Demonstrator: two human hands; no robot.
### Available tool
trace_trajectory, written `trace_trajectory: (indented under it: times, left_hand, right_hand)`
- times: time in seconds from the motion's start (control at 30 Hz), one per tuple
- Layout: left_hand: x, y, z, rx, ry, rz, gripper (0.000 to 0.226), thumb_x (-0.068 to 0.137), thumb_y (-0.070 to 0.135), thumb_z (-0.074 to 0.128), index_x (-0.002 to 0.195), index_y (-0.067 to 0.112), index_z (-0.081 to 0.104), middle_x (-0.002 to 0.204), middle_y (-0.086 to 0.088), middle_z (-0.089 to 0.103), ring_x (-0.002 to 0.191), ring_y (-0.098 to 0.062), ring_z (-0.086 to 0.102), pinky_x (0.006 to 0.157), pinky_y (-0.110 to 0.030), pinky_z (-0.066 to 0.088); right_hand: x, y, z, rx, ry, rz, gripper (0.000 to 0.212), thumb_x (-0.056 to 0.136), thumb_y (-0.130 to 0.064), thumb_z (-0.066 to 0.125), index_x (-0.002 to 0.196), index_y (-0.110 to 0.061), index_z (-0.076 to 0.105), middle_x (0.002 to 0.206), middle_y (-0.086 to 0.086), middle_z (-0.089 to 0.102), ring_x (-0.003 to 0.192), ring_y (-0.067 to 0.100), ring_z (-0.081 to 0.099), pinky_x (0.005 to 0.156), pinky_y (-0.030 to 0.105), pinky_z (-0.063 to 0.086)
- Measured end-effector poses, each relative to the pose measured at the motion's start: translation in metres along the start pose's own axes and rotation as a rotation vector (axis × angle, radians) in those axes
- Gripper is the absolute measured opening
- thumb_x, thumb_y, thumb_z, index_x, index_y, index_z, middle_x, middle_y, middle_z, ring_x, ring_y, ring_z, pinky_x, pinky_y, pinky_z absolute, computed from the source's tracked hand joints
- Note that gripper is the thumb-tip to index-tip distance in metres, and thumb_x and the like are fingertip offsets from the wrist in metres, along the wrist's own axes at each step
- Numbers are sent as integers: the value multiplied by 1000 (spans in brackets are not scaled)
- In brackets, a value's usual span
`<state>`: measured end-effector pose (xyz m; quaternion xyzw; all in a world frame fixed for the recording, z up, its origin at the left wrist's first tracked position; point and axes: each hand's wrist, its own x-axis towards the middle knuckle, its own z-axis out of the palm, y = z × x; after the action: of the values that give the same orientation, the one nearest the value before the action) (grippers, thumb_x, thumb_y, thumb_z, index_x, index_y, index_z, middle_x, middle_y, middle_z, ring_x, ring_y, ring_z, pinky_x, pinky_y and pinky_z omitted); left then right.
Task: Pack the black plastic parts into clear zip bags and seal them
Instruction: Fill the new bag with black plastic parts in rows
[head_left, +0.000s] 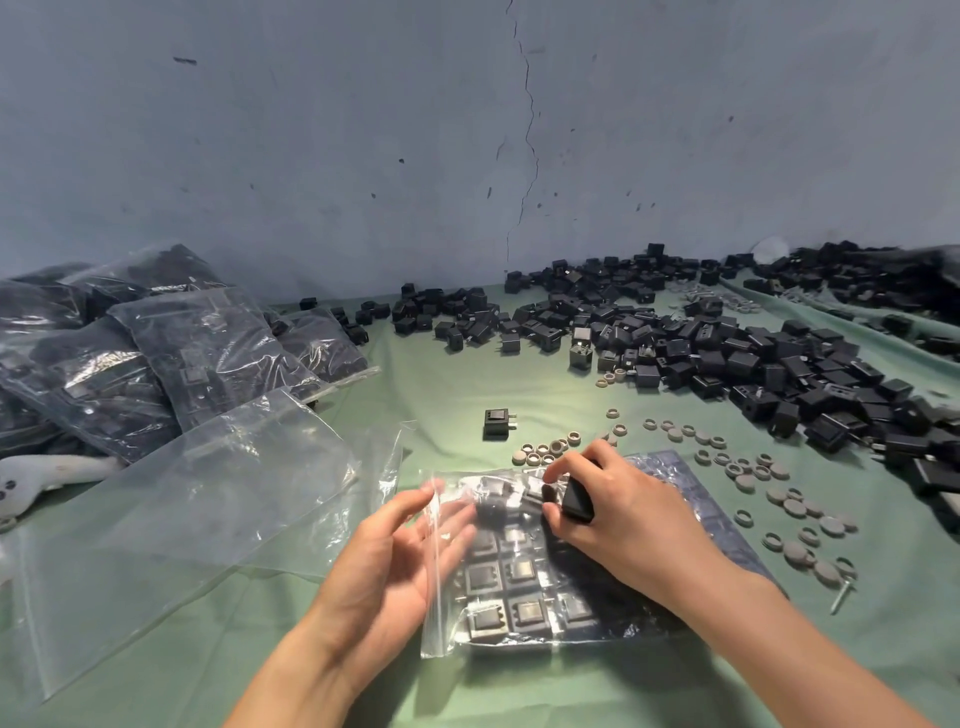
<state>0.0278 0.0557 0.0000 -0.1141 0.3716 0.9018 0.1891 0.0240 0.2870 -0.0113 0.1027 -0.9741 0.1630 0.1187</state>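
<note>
A clear zip bag (519, 587) lies flat in front of me, holding several black plastic parts in rows. My left hand (400, 551) is at the bag's open left edge, its fingers straight and slipped partly under the plastic. My right hand (608, 514) lies over the top of the bag and grips one black part (577, 500) between thumb and fingers. A single loose black part (497, 423) stands on the green cloth just beyond the bag. A large heap of black parts (727, 353) spreads across the right and back.
Empty clear bags (171, 499) lie at the left. Filled bags (156, 353) are stacked at the far left. Several small grey rings and caps (769, 483) are scattered right of the bag. A white object (31, 480) lies at the left edge. A blue wall stands behind.
</note>
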Motion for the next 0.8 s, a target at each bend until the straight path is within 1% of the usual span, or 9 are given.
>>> trace_trajectory:
  times: [0.13,0.23,0.3,0.37,0.43,0.53,0.6,0.7,0.8]
  left_hand:
    - [5,6,0,34,-26,1,56,80,9,70,132,-1,52,123,-27,64,115,-34,64,99,-44,50]
    - [5,2,1,166,-66,-15,46,89,11,64,133,2,52,124,-21,66,118,-28,62,99,-41,53]
    - [5,1,1,194,-86,-29,44,91,7,64,133,-2,53,126,-21,65,122,-32,61,99,-42,52]
    - [5,4,1,199,-112,-36,45,90,3,64,132,-7,51,130,-24,61,127,-35,56,104,-44,47]
    - [4,6,2,226,-112,-32,47,87,2,65,131,-8,51,128,-24,63,124,-34,58,108,-46,46]
    - [3,5,6,274,-119,-26,51,82,1,72,129,-5,53,125,-24,64,116,-35,64,98,-44,52]
    - [5,6,10,301,-114,-22,47,85,-6,65,130,-5,51,130,-27,60,117,-39,62,93,-44,53]
    - [10,10,14,369,-111,-18,41,88,-12,58,127,-7,52,129,-29,59,113,-41,64,88,-43,54]
    - [13,14,13,370,-127,-36,41,88,-17,54,128,-8,50,131,-31,57,117,-44,61,90,-46,54]
  right_hand:
    - [0,0,0,-29,8,-18,35,90,-53,61,120,-38,49,113,-12,47,88,10,59,70,30,58]
    - [-2,0,1,-83,30,-17,38,90,-50,64,121,-34,49,114,-10,46,89,12,57,68,30,58]
    - [-2,0,2,-116,44,-11,40,89,-48,66,122,-32,49,116,-9,47,91,12,56,67,29,57]
    - [-3,1,2,-122,66,4,42,89,-48,67,124,-32,51,117,-9,47,93,12,56,67,28,56]
    - [-3,2,1,-110,87,19,42,89,-50,66,125,-33,51,116,-10,48,92,11,55,67,28,56]
    - [-4,5,0,-71,48,32,41,90,-58,59,124,-37,48,111,-13,46,86,8,51,71,26,55]
    - [-2,5,-1,-69,-15,34,43,91,-60,56,125,-39,44,108,-15,43,86,7,51,73,23,53]
    - [3,4,-3,-72,-73,33,44,90,-58,58,128,-40,43,111,-14,45,91,9,54,79,28,57]
    - [6,3,-4,-92,-84,31,48,89,-56,60,131,-41,43,116,-12,46,98,10,56,83,31,57]
